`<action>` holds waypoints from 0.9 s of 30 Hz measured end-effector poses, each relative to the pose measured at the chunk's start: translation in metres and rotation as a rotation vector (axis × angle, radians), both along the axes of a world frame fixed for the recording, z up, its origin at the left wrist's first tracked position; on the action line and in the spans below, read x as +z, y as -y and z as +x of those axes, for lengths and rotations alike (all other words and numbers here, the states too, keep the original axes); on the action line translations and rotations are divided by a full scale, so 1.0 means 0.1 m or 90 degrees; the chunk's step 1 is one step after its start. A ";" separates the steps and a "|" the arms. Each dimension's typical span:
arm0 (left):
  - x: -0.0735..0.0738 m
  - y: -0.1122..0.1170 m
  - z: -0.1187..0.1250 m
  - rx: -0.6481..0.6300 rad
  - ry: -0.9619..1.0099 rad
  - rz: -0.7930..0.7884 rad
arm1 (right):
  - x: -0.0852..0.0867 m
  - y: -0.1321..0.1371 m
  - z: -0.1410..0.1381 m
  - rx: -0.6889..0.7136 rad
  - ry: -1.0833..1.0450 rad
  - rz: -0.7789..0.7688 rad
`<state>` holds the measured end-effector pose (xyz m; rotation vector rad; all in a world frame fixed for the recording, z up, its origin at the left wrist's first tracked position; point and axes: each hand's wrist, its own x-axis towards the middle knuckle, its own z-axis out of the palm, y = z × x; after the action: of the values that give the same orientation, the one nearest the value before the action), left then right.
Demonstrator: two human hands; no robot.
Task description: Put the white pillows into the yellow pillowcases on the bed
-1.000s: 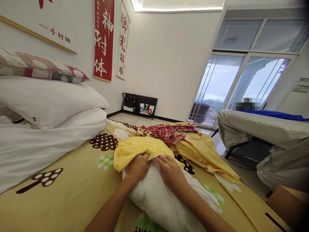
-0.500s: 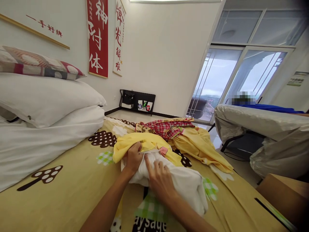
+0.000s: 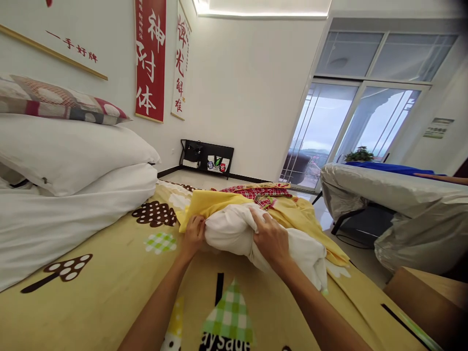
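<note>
A soft white pillow (image 3: 230, 229) lies bunched on the patterned yellow bedsheet (image 3: 120, 282), its right end sagging toward me. Behind its left part is a yellow pillowcase (image 3: 215, 200), folded up. My left hand (image 3: 193, 234) is closed at the pillowcase's near left edge, beside the pillow's left end. On top of the pillow, my right hand (image 3: 270, 239) is closed with the fingers gripping a fold of white fabric. Past the pillow lies a crumpled yellow cloth (image 3: 303, 214) with red plaid fabric (image 3: 252, 191) beside it.
White pillows (image 3: 80, 151) are stacked at the left with a patterned pillow (image 3: 58, 100) on top. A plastic-covered table (image 3: 402, 187) stands at the right, where another person's arm (image 3: 442, 178) shows. A cardboard box (image 3: 427, 297) sits at the lower right.
My right hand has moved from flat on the pillow up and right to grip its fabric. More white shows above, and the yellow pillowcase is pushed back. The view has tilted up slightly.
</note>
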<state>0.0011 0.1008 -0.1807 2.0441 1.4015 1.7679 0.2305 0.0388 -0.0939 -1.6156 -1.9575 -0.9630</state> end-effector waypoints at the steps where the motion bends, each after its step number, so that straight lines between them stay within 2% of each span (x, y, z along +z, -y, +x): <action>1: 0.00 0.00 0.02 -0.009 0.002 0.002 | 0.01 -0.02 0.01 0.002 -0.017 -0.003; 4: 0.02 0.00 0.05 -0.041 -0.015 -0.005 | 0.04 -0.04 0.06 0.061 -0.030 -0.005; 8: 0.02 -0.01 0.11 -0.063 -0.066 -0.039 | 0.05 -0.03 0.15 0.137 0.027 0.012; 11: -0.03 0.01 0.22 -0.047 -0.107 -0.066 | -0.01 0.00 0.16 0.076 0.056 0.064; 14: -0.09 0.06 0.34 -0.024 -0.148 -0.088 | -0.16 0.04 0.14 0.030 0.075 0.149; 15: -0.11 0.07 0.38 -0.015 -0.158 -0.093 | -0.23 0.05 0.14 0.058 0.093 0.185; 17: -0.16 0.10 0.41 0.010 -0.164 -0.097 | -0.37 0.09 0.15 0.181 0.154 0.236; 18: -0.18 0.11 0.42 0.026 -0.160 -0.097 | -0.43 0.12 0.15 0.252 0.187 0.229; 20: -0.22 0.13 0.42 0.063 -0.138 -0.094 | -0.52 0.19 0.14 0.341 0.228 0.137; 23: -0.24 0.18 0.44 0.108 -0.099 -0.079 | -0.59 0.30 0.06 0.309 0.209 -0.041; 25: -0.23 0.21 0.47 0.121 -0.088 -0.051 | -0.63 0.35 0.01 0.290 0.201 -0.092; 27: -0.19 0.26 0.50 0.123 -0.092 -0.008 | -0.67 0.34 -0.02 0.283 0.200 -0.092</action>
<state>0.0508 0.0751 -0.1998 2.1320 1.6987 1.7025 0.2289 0.0051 -0.1612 -1.0628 -2.5067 -0.9493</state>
